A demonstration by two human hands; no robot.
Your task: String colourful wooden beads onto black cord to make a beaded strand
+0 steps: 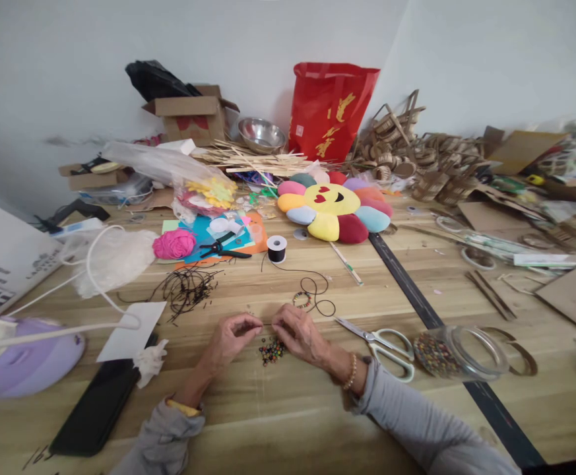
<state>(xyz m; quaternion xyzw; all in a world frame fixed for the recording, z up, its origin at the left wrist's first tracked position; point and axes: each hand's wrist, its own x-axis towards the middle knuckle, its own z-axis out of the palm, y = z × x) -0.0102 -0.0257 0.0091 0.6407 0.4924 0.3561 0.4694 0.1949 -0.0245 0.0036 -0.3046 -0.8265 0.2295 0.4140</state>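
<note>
Both my hands meet over the near middle of the table. My left hand (233, 338) is closed, thumb and forefinger pinched on a thin black cord. My right hand (297, 332) pinches the same cord a short way to the right; any bead in its fingers is hidden. Just below them lies a small pile of coloured beads (270, 353). Beyond my right hand rests a beaded bracelet (301, 300), beside a loose loop of black cord (328, 284). A spool of black cord (276, 249) stands upright farther back.
Scissors (381, 343) and a tipped jar of beads (439, 353) lie to the right. At left are a black phone (97, 409), black cord scraps (189, 290) and pliers (223, 247). A flower cushion (334, 204) and a red bag (330, 112) sit behind.
</note>
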